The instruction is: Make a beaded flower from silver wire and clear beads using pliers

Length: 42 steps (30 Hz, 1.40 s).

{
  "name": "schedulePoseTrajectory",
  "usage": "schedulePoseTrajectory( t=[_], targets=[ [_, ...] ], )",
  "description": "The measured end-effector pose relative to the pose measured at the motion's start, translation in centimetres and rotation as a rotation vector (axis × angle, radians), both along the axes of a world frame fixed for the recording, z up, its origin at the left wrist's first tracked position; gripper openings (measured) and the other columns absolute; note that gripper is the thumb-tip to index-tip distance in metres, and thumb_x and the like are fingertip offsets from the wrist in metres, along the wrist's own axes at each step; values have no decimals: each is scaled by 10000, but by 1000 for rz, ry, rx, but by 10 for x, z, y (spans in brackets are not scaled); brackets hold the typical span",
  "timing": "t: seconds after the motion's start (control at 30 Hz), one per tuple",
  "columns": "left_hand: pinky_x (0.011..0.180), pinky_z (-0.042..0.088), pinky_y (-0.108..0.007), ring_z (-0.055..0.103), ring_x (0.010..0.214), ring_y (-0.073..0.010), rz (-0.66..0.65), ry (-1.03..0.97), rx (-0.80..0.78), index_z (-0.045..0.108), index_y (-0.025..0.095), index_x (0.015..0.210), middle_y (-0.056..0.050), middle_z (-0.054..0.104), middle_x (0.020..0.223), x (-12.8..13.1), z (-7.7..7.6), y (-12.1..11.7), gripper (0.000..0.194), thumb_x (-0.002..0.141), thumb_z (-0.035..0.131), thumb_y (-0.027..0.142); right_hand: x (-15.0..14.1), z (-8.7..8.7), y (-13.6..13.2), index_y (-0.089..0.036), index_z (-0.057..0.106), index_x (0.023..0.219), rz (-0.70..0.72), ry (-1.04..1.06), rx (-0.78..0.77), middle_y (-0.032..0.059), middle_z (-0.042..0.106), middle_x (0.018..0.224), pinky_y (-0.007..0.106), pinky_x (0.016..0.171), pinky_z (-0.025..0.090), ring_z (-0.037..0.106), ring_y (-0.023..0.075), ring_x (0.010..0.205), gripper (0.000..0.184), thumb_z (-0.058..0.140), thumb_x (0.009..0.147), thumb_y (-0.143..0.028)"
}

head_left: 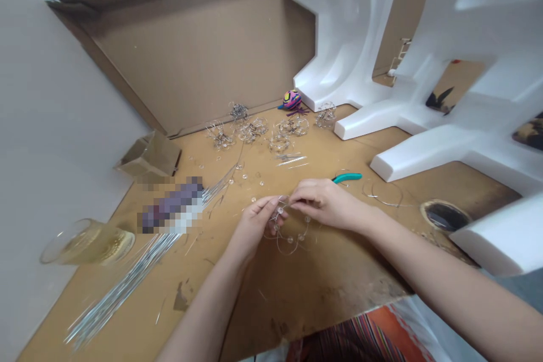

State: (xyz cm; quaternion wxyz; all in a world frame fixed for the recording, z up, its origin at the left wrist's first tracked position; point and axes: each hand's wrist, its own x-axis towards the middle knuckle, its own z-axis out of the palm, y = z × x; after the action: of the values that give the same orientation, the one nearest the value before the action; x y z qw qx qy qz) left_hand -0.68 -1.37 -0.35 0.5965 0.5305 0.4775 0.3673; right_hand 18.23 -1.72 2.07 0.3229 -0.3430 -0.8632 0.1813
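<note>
My only view rides on the person's head, facing forward and down at the worktop (314, 288). From close in, I see the left hand (259, 216) and right hand (324, 202) just toward six o'clock of center, and a cardboard panel (203, 51) beyond at eleven.

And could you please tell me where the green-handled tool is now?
The green-handled tool lies right of centre in the head view, on the table, just beyond the right hand.

The left hand (262, 216) pinched a beaded wire loop (290, 240), the right hand (318, 202) close beside it; a green-handled tool (348, 177) and a bundle of wires (127, 287) lay on the bench (322, 277).
</note>
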Motion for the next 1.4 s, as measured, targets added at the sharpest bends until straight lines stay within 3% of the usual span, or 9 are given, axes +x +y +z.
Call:
schedulePoseTrajectory(
  t=[0.2,0.37,0.47,0.6,0.77,0.87,1.0,1.23,1.4],
  targets=[
    [436,372,-185,516,517,-99,-8,-23,-20,648,148,872,-41,639,675,0,-3,1,362,732,587,476,0,4,-2,-182,641,833,7,112,-40,39,631,784,241,669,425,551,118,708,166,481,845,-224],
    [452,387,-190,532,549,-105,3,-11,-21,645,150,968,-48,644,726,3,0,-1,406,732,586,475,3,3,3,-175,624,785,-293,326,-126,25,635,748,244,602,410,532,114,639,130,545,799,-276],
    [462,394,-184,530,566,-94,14,-29,-7,644,146,982,-57,629,791,2,2,-1,387,756,573,452,3,2,6,-174,617,782,-366,404,-220,20,630,728,248,590,411,523,113,619,141,561,778,-303],
    [496,411,-181,554,600,-93,-19,-138,-22,646,155,962,-34,589,772,-4,-1,2,332,767,581,415,2,3,5,-166,610,767,-359,488,-335,15,612,717,253,599,415,511,110,613,166,588,745,-330],
    [504,425,-183,590,622,-105,-30,-221,-41,641,143,918,-26,579,763,-11,-4,8,290,760,601,383,3,6,5,-149,596,764,-265,643,-609,3,594,676,237,545,405,484,81,530,229,641,701,-364],
    [510,430,-189,599,620,-108,-15,-229,-45,621,138,883,-32,603,763,-12,-5,10,273,754,610,378,4,7,5,-151,598,775,-226,713,-671,-2,595,666,230,526,398,477,75,515,256,670,677,-376],
    [515,430,-186,601,608,-107,-12,-232,-46,581,139,809,-23,609,703,-12,-6,11,248,754,615,379,4,7,4,-156,600,763,-216,653,-654,-8,591,657,227,534,398,481,75,520,239,666,684,-372],
    [510,427,-184,605,619,-104,-5,-226,-42,549,140,758,-16,602,727,-10,-4,10,240,757,612,373,1,-2,5,-159,616,772,-263,383,-494,14,609,697,249,595,410,518,112,611,199,604,731,-353],
    [511,432,-187,606,614,-100,-15,-203,-37,552,144,760,-13,608,741,-10,-5,9,245,760,607,383,3,-7,7,-165,618,783,-215,287,-429,24,621,723,263,626,412,525,126,650,182,565,762,-337]
  ],
)
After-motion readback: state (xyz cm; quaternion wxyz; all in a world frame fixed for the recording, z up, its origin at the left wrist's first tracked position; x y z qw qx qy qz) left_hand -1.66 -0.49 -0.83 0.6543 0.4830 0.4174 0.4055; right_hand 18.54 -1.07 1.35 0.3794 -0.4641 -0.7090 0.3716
